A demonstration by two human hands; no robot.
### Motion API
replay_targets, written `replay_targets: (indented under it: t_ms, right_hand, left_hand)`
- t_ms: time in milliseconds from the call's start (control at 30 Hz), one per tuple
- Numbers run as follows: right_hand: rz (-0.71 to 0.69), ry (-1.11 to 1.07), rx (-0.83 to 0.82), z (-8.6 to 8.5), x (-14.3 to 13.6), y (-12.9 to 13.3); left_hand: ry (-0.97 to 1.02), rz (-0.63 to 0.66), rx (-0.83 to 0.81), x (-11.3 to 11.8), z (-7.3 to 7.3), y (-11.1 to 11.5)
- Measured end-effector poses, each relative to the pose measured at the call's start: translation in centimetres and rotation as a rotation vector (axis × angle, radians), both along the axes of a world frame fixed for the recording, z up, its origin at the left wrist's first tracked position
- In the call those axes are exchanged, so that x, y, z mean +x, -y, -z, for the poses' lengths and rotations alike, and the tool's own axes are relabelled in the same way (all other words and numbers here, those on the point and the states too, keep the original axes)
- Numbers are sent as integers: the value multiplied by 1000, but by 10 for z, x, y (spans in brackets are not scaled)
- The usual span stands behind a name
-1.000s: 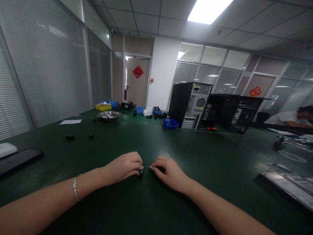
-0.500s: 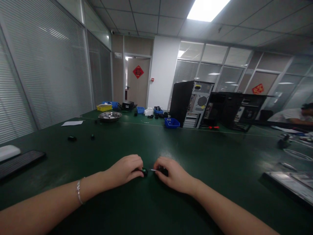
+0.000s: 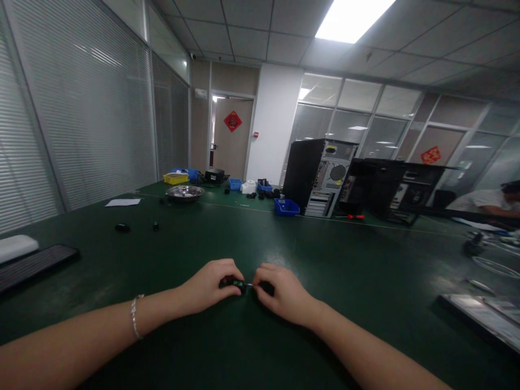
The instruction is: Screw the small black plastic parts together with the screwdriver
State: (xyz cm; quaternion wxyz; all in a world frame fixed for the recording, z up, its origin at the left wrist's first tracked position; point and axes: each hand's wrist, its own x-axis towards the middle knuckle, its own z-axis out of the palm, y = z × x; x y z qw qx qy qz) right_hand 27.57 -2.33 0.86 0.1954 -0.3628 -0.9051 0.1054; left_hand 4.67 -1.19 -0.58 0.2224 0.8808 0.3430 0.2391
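Observation:
My left hand (image 3: 217, 284) is closed around a small black object with green marks (image 3: 239, 284), one end of which sticks out past the thumb and fingers. Facing it, my right hand (image 3: 282, 290) pinches a thin silvery metal piece (image 3: 250, 285) between thumb and fingertips. The metal piece meets or nearly meets the end of the black object; contact is too small to tell. Dark shadow or a dark part lies under my right palm, and I cannot make out which. Both hands rest low over the green tabletop (image 3: 247, 346).
Left: a keyboard (image 3: 40, 265), a white case (image 3: 16, 248), two small black objects including one (image 3: 122, 228). Behind: a metal bowl (image 3: 184, 193), a blue bin (image 3: 286, 207), a computer tower (image 3: 303, 179). Right: a laptop-like flat device (image 3: 483, 319); a person (image 3: 487, 201) sits beyond.
The gap between my hands has narrowed, with less of the silvery piece showing. More of the black object is visible in my left hand. The view has shifted slightly.

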Motion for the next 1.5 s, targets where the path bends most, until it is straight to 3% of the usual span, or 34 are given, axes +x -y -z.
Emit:
replay_targets:
  t_ms: [200, 733, 1167, 1500]
  right_hand:
    - [1, 16, -11, -4, -3, 2]
    - [-26, -52, -28, 5, -7, 3]
    - [-56, -65, -71, 3, -7, 3]
    - [41, -17, -104, 1, -13, 3]
  left_hand:
    - [17, -6, -10, 0, 1, 0]
    - [84, -52, -118, 0, -4, 0]
    - [143, -15, -126, -3, 6, -7]
    - [99, -95, -89, 2, -2, 3]
